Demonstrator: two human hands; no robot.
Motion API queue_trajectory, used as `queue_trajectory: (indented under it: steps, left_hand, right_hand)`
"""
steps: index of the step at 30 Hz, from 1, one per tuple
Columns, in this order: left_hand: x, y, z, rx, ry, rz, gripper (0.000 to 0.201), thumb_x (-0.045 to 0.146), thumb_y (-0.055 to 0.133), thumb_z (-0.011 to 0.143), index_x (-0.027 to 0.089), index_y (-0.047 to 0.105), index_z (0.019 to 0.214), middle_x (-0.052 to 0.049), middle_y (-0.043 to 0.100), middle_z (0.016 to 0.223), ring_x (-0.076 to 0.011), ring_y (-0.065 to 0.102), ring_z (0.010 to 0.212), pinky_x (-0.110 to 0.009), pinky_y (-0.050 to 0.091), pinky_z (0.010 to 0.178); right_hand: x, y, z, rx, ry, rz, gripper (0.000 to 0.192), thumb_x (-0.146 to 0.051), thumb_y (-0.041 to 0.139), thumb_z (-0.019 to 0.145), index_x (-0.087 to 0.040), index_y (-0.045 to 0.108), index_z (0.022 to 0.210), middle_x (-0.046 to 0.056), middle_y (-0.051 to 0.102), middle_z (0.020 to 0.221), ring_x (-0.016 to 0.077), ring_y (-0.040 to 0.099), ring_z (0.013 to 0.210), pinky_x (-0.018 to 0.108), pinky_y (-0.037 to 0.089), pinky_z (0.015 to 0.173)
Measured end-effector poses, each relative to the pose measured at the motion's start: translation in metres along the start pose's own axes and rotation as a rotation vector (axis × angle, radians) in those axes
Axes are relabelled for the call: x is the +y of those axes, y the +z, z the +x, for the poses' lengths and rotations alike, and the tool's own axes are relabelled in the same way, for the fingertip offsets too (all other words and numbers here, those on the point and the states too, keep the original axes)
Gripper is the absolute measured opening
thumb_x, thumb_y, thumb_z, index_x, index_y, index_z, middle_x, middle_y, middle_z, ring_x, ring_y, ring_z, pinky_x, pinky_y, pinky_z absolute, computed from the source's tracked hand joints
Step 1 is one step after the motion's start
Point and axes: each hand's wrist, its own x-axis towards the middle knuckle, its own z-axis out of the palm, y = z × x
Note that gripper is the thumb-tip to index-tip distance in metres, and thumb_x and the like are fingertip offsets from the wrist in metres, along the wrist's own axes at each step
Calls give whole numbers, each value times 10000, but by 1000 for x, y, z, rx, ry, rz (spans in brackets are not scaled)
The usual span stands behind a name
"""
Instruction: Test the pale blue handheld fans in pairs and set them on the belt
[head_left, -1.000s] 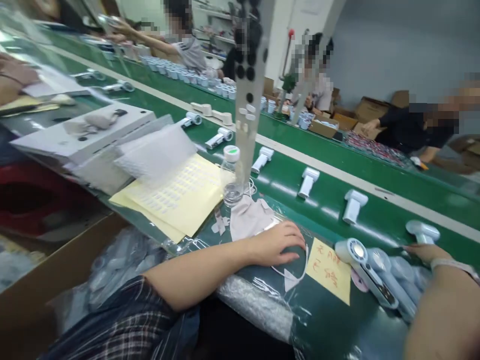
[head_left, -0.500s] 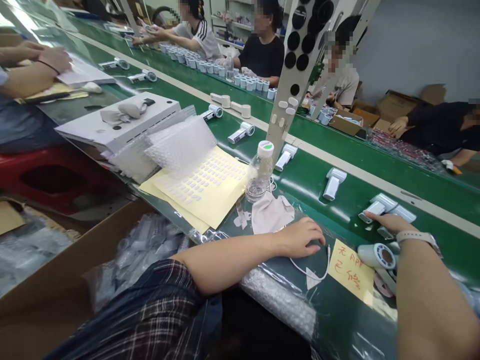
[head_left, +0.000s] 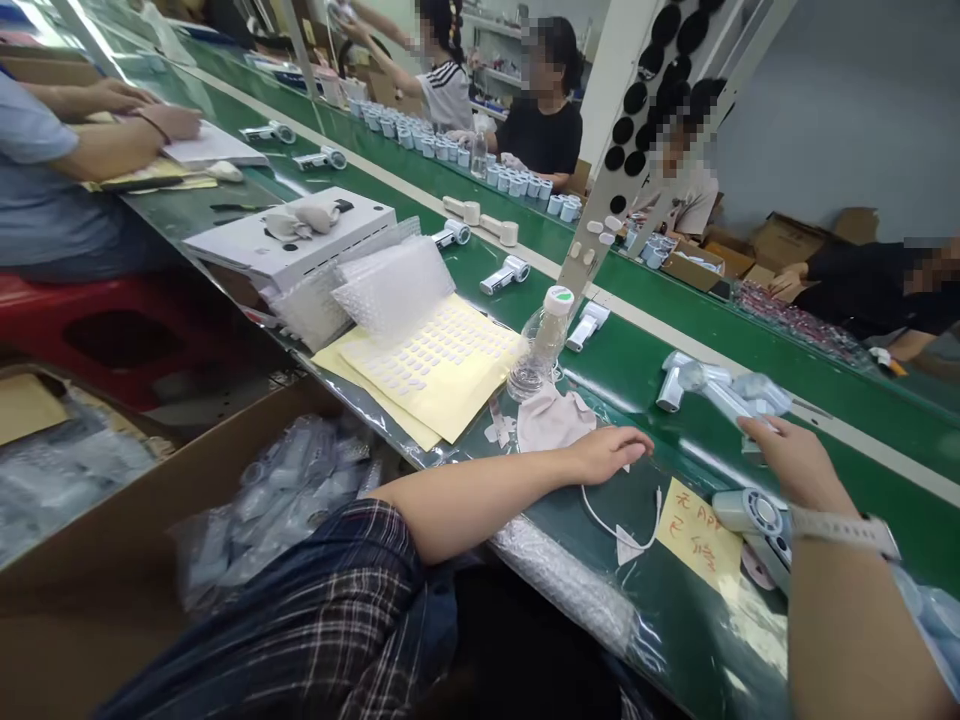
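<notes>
The left hand (head_left: 609,452) rests flat, fingers relaxed and holding nothing, on the green bench (head_left: 660,620) beside a beige cloth (head_left: 551,420). Well to its right, the right hand (head_left: 791,462) grips a pale handheld fan (head_left: 724,393), lifted just above the conveyor belt (head_left: 622,350).

Evenly bright under overhead indoor light, with pale glare streaking the green conveyor belt (head_left: 615,365) and clear plastic sheeting (head_left: 600,610). Soft, faint shadows. Sharp at centre, stretched and bent toward the edges, slightly smeared at lower right.
</notes>
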Motion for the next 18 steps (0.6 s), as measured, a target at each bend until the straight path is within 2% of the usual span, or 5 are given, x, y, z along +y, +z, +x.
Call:
queue_trajectory:
  steps: [4,8,11,15,18]
  left_hand:
    - [1,20,-1,106,-26,-416,993,1028,636,780,221,626,1359,-161,748,1381,-282,730,1231,-447,552,1108]
    - [16,19,-13,180,-106,-653,943,969,846,595,187,675,1093,-92,788,993,-231,746,912,-377,591,912]
    - [32,4,-20,138,-176,-749,681,700,971,605,175,676,922,-20,711,760,-175,670,689,-322,568,722]
    - [48,-10,-22,104,-204,-840,482,535,901,646,172,687,881,-8,692,719,-167,655,645,-288,540,653]
    - [50,-12,-22,107,-250,-877,395,456,862,687,164,696,895,-64,765,800,-226,728,732,-349,602,750]
  right_hand:
    - [-35,30,-87,-92,-223,64,484,-658,802,801,-231,860,1021,181,711,1372,412,726,1159,549,597,975]
    - [-53,56,-144,-187,-366,120,655,-745,694,905,-223,823,1280,231,502,1690,503,567,1481,697,494,1192]
    - [-39,59,-145,-271,-192,285,687,-763,523,994,-233,723,1383,222,644,1550,404,718,1289,578,612,1039]
    - [-22,77,-133,-151,99,191,354,-579,550,980,-230,594,942,180,711,941,362,716,929,491,583,813]
    - [-29,98,-138,-229,46,204,274,-461,627,897,-267,459,802,156,667,903,346,681,934,466,549,824]
